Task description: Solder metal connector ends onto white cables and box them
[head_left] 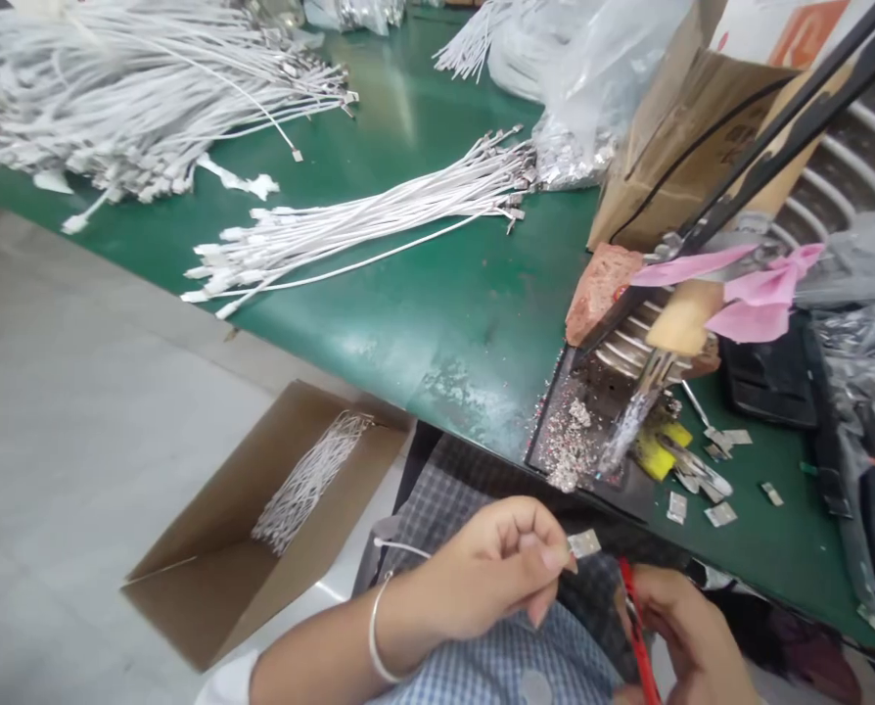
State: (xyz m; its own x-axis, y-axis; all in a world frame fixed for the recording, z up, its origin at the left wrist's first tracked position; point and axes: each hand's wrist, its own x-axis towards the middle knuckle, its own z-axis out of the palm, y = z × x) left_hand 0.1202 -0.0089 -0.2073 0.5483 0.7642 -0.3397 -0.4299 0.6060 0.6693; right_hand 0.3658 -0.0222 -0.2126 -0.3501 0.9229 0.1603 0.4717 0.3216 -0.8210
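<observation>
My left hand (503, 568) is closed in a pinch over a short white cable (402, 546), whose far end sticks out behind the wrist. From the fingertips juts a flat metal connector piece (584, 543), pointing right. My right hand (691, 627), low in the head view, is wrapped round a red-handled hand tool (637, 627). The tool is held upright, a short distance right of the connector; its kind and jaws are not clear. Both hands are above my lap, in front of the table's near edge.
On the green table (474, 323) lie a cable bundle (379, 220) and a larger cable heap (129, 88). A soldering iron (650, 382) with pink ribbon, a brick (600, 289) and loose metal pieces (720, 514) are at right. A cardboard box (209, 607) below holds cables.
</observation>
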